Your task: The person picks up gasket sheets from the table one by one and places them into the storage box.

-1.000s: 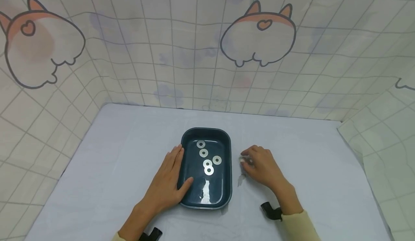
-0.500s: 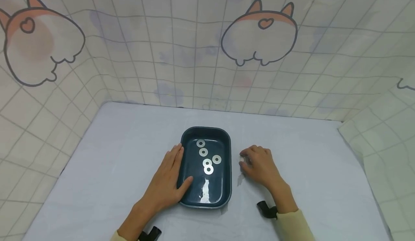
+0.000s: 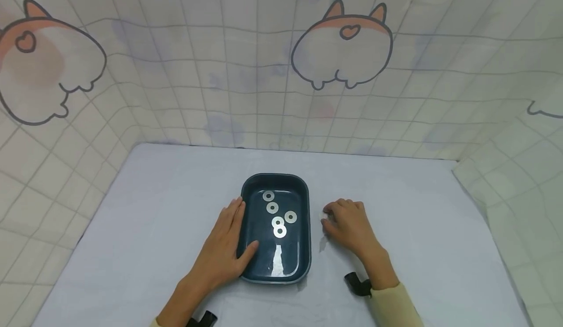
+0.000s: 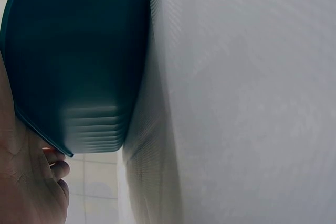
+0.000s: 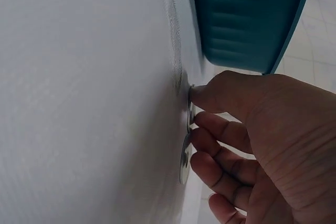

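A dark teal tray (image 3: 289, 263) holds several flat metal washers (image 3: 291, 217) in the head view. My left hand (image 3: 223, 249) lies along the tray's left side, fingers straight and touching together, thumb over the rim. In the left wrist view, the palm sits against the tray's outer wall (image 4: 89, 56). Right of the tray, my right hand (image 3: 352, 225) is low on the table. The right wrist view has its thumb and index finger pinching the edges of one washer (image 5: 191, 109) at the cloth. A second washer (image 5: 185, 162) touches its edge, beneath the other fingers.
A white cloth (image 3: 176, 185) covers the table. Curtains with a grid pattern and cartoon animals (image 3: 343, 51) hang behind and at both sides. A black wrist mount (image 3: 358, 284) is on my right wrist, and another (image 3: 204, 318) on my left.
The head view has shifted slightly. My right wrist has come a little leftward, its fingertips staying at the same place by the tray. The left hand and the tray have kept their places.
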The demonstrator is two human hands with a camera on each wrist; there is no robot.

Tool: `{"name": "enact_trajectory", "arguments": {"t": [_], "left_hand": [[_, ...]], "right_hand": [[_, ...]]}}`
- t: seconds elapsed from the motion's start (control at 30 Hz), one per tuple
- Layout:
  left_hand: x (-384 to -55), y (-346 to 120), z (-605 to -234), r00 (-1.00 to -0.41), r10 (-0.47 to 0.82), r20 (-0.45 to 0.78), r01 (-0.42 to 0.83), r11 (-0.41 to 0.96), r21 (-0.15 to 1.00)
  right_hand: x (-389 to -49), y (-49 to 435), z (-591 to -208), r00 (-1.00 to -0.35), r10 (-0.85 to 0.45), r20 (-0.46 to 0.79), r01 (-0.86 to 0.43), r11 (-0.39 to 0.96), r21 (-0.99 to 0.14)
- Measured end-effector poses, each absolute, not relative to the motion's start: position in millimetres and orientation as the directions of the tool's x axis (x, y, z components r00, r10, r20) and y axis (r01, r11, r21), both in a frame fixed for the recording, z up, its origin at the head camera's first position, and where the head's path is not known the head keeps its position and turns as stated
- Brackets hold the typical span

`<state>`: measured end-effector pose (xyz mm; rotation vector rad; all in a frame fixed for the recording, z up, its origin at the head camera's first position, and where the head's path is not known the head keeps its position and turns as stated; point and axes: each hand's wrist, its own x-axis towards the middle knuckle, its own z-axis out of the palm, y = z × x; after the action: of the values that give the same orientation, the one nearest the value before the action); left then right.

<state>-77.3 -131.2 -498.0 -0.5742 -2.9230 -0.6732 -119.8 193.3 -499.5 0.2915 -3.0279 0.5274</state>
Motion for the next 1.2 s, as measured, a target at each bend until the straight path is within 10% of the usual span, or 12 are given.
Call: {"name": "enact_trajectory", "arguments": {"t": [1.2], "left_hand": [[-76.4, -133.2, -498.9, -0.928, 0.338, 0.157, 0.372, 0.835, 0.406]], "right_hand": [[-122.8, 179.8, -500.8, -0.985, -0.140, 0.104, -0.159, 0.965, -0.207]]}}
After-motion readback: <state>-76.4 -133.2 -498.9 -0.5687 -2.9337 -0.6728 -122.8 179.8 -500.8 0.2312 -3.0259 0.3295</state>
